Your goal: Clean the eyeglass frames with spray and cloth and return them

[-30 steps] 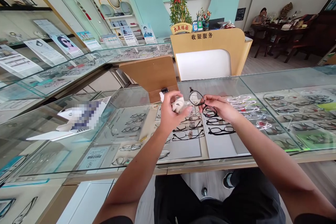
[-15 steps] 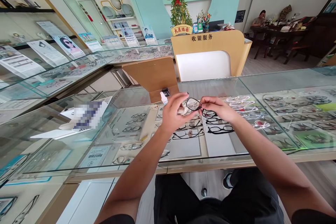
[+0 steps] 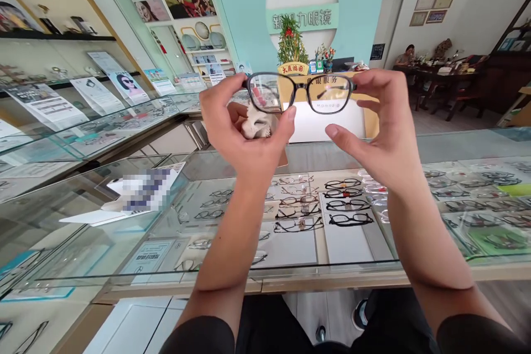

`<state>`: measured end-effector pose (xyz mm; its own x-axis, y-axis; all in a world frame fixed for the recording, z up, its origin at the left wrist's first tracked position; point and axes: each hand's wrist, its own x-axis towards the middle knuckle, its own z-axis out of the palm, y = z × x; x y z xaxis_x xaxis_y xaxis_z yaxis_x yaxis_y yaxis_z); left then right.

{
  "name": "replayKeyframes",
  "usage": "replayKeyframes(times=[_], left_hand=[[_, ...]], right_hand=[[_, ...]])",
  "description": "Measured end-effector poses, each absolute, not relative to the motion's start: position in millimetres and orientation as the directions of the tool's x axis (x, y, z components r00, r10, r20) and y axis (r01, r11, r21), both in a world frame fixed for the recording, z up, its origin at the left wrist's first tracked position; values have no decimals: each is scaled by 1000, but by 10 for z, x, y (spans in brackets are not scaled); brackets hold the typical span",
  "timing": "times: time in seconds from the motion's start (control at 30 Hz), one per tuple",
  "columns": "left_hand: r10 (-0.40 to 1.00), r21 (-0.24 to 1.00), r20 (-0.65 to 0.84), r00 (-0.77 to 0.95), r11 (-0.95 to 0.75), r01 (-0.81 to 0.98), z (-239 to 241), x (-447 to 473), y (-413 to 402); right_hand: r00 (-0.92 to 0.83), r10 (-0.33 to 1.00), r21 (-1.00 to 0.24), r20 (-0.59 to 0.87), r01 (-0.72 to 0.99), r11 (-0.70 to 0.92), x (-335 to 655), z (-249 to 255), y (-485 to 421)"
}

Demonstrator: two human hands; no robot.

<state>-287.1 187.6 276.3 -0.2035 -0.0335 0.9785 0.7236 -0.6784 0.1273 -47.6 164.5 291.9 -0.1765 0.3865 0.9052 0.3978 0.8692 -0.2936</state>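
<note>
A pair of black-framed eyeglasses [image 3: 301,88] is held up in front of me above the counter, lenses facing me. My left hand [image 3: 249,127] grips the frame's left end, its thumb below the left lens. A crumpled pale cloth [image 3: 256,123] is tucked in the same palm. At the frame's right end, the bent fingers of my right hand [image 3: 379,121] hold the hinge and temple area, while its thumb points away from the frame. Below lie rows of eyeglasses [image 3: 350,218] in the glass display case.
The glass-topped counter [image 3: 290,274] runs across in front of me. A white box with a blurred patch [image 3: 141,193] lies at left. Behind are a wooden cashier desk [image 3: 371,119] and a potted plant [image 3: 291,41]. A person [image 3: 406,56] sits at a far table.
Both hands have raised the eyeglasses from low over the counter to a higher place in front of me. The frame has turned to face me, and the right thumb has come away from it.
</note>
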Motion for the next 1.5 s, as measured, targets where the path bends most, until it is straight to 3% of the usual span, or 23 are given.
replayKeyframes(times=[0.27, 0.47, 0.73, 0.93, 1.2, 1.5], left_hand=[[-105, 76, 968, -229, -745, 662, 2862, -2690, 1630], [9, 214, 959, -285, -684, 697, 2871, -2636, 1533], [48, 249, 957, -288, -647, 721, 2840, -2610, 1570], [9, 194, 966, -258, -684, 703, 2783, -2613, 1653], [54, 225, 966, -251, -651, 725, 2669, -2603, 1762], [-29, 166, 973, -231, -610, 775, 2656, -2526, 1787]], right_hand=[[-43, 309, -255, 950, 464, 848, -582, 2886, 1523], [5, 335, -287, 942, 526, 800, -625, 2845, 1583], [14, 368, -314, 930, 553, 772, -617, 2852, 1559], [23, 382, -326, 924, 569, 755, -610, 2851, 1609], [62, 399, -355, 915, 597, 720, -597, 2826, 1692], [61, 390, -342, 919, 617, 709, -601, 2802, 1716]])
